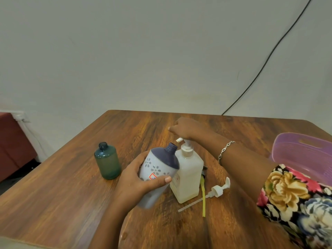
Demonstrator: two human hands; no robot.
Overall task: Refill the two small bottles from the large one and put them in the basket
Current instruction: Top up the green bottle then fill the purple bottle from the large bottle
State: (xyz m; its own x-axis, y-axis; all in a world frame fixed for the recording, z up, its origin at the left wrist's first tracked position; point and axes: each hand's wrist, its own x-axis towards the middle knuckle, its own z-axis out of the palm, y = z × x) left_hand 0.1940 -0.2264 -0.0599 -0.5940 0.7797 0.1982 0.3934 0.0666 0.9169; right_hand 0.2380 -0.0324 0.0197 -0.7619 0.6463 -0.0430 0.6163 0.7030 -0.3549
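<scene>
Left hand (142, 184) grips floral bottle (158, 168), neck tilted toward large pump bottle (188, 175) spout; right hand (185, 127) atop pump head, grip unclear.

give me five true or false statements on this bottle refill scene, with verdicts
1. The left hand holds the purple-topped bottle tilted. True.
2. The green bottle sits in the basket. False: it stands on the table, well away from the basket.
3. The green bottle is capped. False: its neck is open.
4. A loose pump lies on the table beside the large bottle. True.
5. The right hand grips the basket. False: it is over the large bottle's pump head.
</scene>
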